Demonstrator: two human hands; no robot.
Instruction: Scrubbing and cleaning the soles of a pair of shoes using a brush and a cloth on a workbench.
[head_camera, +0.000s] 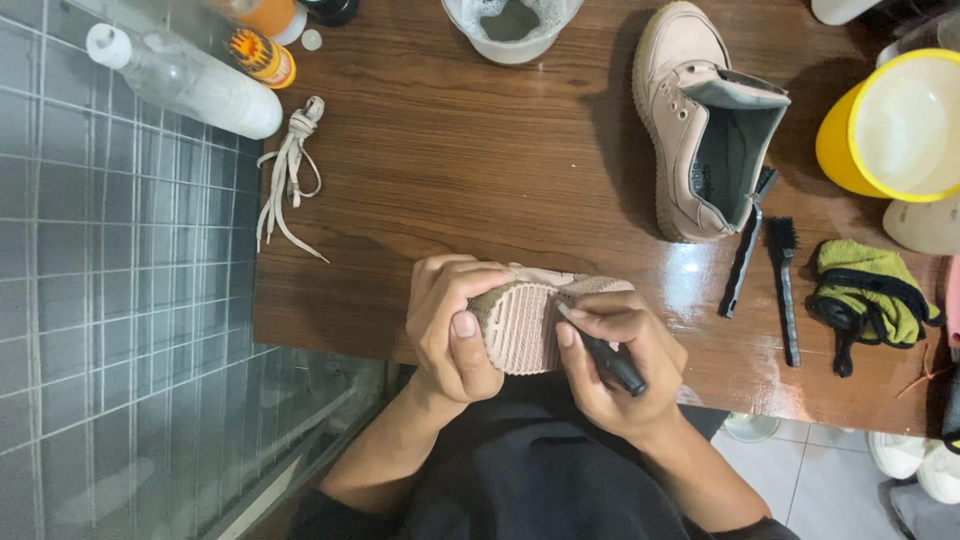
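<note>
On the wooden table (450, 180), a bundle of shoelaces (290, 170) lies far left. At the near edge, the left hand (455, 325) grips an upturned shoe (530, 320), sole up. The right hand (615, 360) holds a small black brush (610, 360) against that sole. Far right stands its matching shoe (690, 110).

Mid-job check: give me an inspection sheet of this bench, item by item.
Surface: brown wooden table, glossy, wet-looking at right.
Job's things: sneaker held sole up; black-handled tool against its sole.
Clutter: second sneaker, laces, two brushes, green cloth, yellow tub, foamy bowl, clear bottle.
Grippers: left hand grips the sneaker; right hand holds the tool.
Cables: nothing seen.
Surroundings: grey tiled wall at left, white floor tiles.
</note>
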